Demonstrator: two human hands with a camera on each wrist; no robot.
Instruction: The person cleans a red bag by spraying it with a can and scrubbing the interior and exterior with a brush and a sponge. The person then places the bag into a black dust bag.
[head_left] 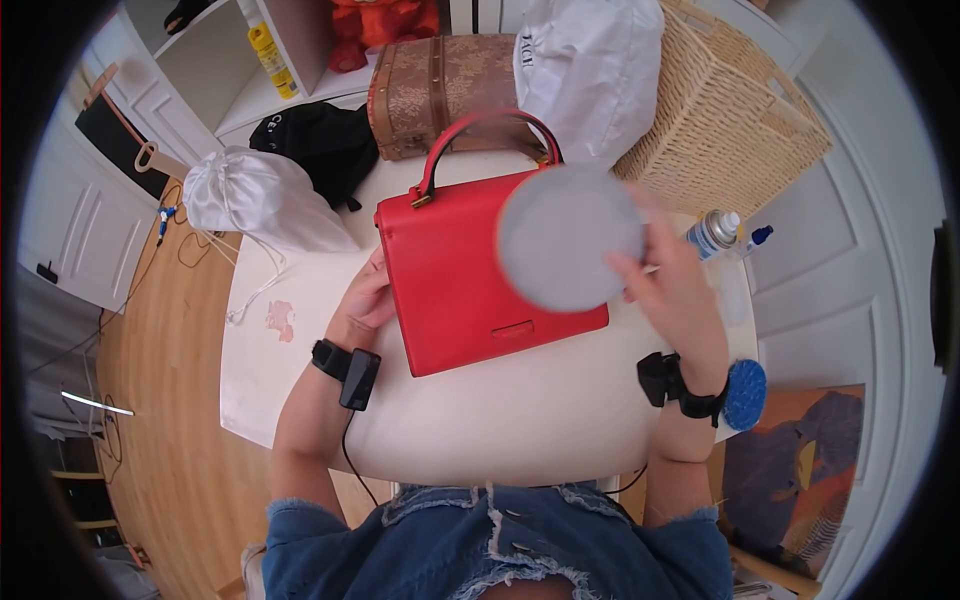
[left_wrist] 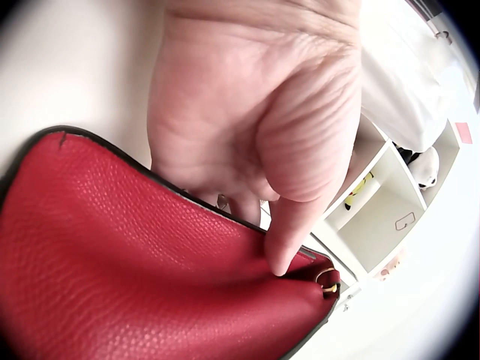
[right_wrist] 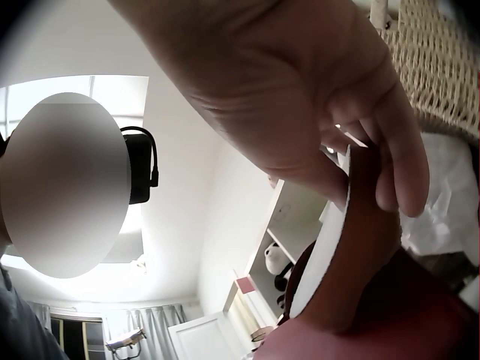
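The work looks under way rather than finished: the red handbag (head_left: 450, 280) is on the pale surface (head_left: 500, 425), its flap down over the front and its handle (head_left: 438, 150) raised, while the round grey disc (head_left: 570, 240) is in use or about to be, in front of the bag's upper right part. The left hand (head_left: 368, 295) grips the bag's side, thumb pressed against the red leather and the other fingers partly hidden behind the edge. The right hand (head_left: 672, 275) pinches the disc between thumb and fingers; in the right wrist view the disc's lower edge seems to meet the red leather, though contact is hard to confirm. A can (head_left: 712, 235) and a blue pad (head_left: 745, 395) sit untouched on the right. How much is done or left cannot be told, as the disc hides part of the front.
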